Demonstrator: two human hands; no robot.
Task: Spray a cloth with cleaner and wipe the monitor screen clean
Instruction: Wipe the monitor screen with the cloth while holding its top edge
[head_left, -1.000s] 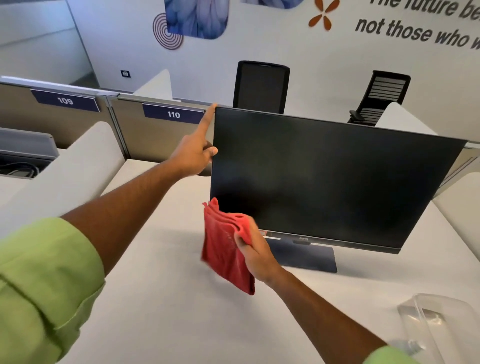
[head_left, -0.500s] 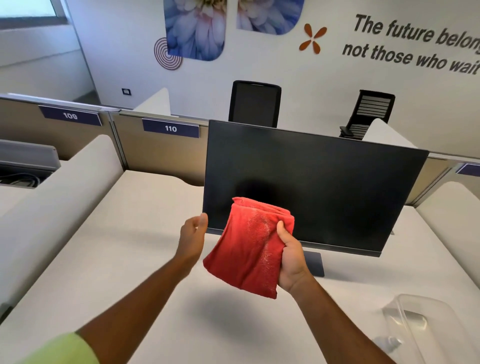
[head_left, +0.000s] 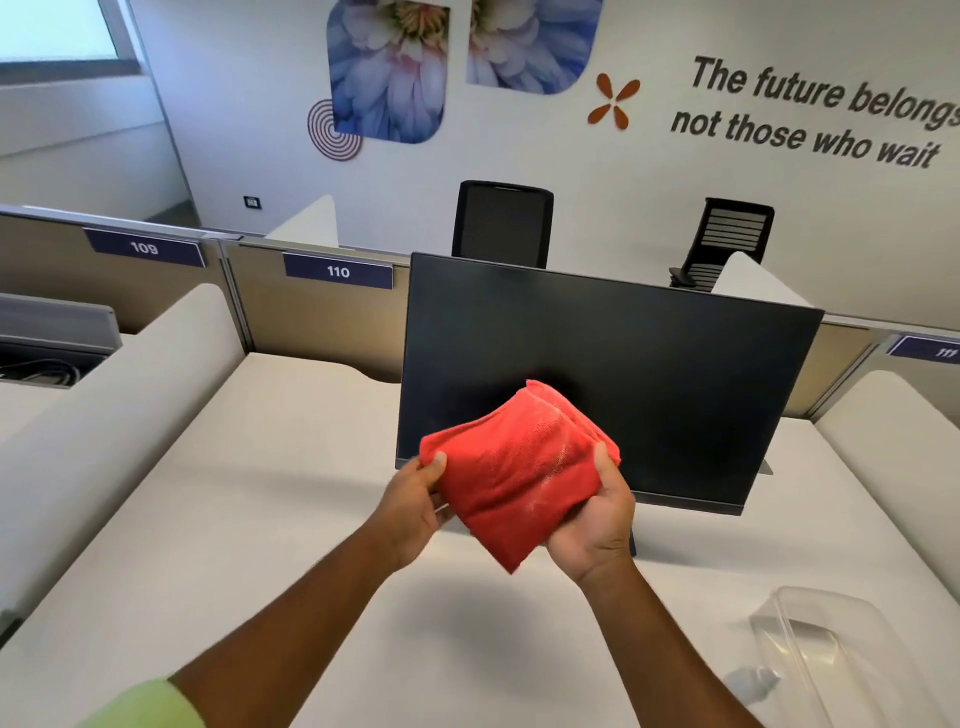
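A folded red cloth (head_left: 519, 467) is held in the air in front of the lower left part of the black monitor (head_left: 649, 374). My left hand (head_left: 415, 504) pinches the cloth's left corner. My right hand (head_left: 592, 525) grips its right side, thumb on top. The monitor screen is dark and stands upright on the white desk (head_left: 260, 519); its base is mostly hidden behind the cloth and hands. A pale spray bottle part (head_left: 753, 686) shows at the lower right, next to the clear container.
A clear plastic container (head_left: 852, 654) lies at the desk's front right. Padded white dividers (head_left: 119, 410) flank the desk on both sides. Partition panels numbered 109 and 110 (head_left: 337, 273) stand behind, with two black chairs (head_left: 501, 223) beyond.
My left hand left the monitor's top left corner, came down and took the cloth's left corner. The right hand raised the cloth to the screen's lower middle.
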